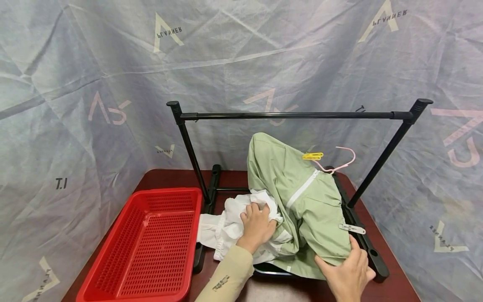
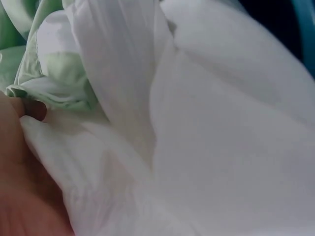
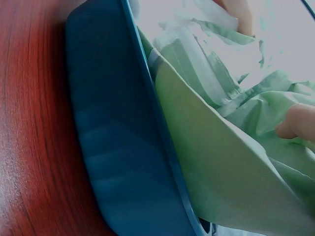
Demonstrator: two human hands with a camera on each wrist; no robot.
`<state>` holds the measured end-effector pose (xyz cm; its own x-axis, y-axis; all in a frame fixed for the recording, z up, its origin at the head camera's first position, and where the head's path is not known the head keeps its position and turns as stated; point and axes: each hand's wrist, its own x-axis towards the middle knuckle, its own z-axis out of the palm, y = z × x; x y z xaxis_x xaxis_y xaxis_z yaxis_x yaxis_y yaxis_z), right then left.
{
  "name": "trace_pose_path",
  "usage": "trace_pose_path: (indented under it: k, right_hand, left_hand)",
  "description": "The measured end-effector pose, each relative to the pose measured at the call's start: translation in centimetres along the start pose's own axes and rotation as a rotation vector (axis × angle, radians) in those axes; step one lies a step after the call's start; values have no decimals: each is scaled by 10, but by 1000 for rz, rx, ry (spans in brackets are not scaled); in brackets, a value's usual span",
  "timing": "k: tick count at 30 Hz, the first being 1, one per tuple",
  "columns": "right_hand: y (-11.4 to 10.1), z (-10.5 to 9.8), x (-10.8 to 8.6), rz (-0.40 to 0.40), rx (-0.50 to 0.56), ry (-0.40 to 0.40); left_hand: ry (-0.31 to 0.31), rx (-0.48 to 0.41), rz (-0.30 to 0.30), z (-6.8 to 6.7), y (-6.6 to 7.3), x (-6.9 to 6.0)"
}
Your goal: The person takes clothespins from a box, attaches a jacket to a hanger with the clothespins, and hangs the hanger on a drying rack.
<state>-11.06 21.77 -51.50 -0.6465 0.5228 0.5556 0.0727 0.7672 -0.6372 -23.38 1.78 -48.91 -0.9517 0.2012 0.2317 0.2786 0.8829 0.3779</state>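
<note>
A light green jacket (image 1: pixel 271 163) with a white zipper lies heaped under a black rack. White cloth (image 1: pixel 235 214) with a gathered edge lies bunched at its left. My left hand (image 1: pixel 258 224) grips the white cloth beside the jacket, its fingertips partly sunk in the folds. At the jacket's lower right edge, my right hand (image 1: pixel 349 268) holds the green cloth between thumb and fingers. The right wrist view shows a fingertip (image 3: pixel 298 123) on the green fabric. A pink hanger (image 1: pixel 349 161) pokes out past the jacket, next to a yellow clip (image 1: pixel 312 156).
A red perforated basket (image 1: pixel 196 201) stands on the left of the dark red table (image 1: pixel 160 178). The black rack (image 1: pixel 286 115) spans the back. Beneath the clothes is a dark blue bin (image 3: pixel 123 123). A white clip (image 1: pixel 352 228) sits at the jacket's right edge.
</note>
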Motion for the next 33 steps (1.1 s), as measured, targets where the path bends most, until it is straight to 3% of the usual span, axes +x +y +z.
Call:
trace_pose_path:
  k: [12,21,27,33]
  right_hand:
    - [0,-3,6,-99,-30,-8]
    - [-4,-2,11,-150,-54,-61]
    - [-4,-1,16,-228,-36,-49]
    - [-4,1,20,-287,-20,-31]
  left_hand:
    - [-48,-55,-104,-4,-23,-7]
    - [-2,-72,-147,-6,-42,-12]
    - [25,-72,-171,-12,-46,-16]
    - [-9,-63,-200,-13,-49,-16]
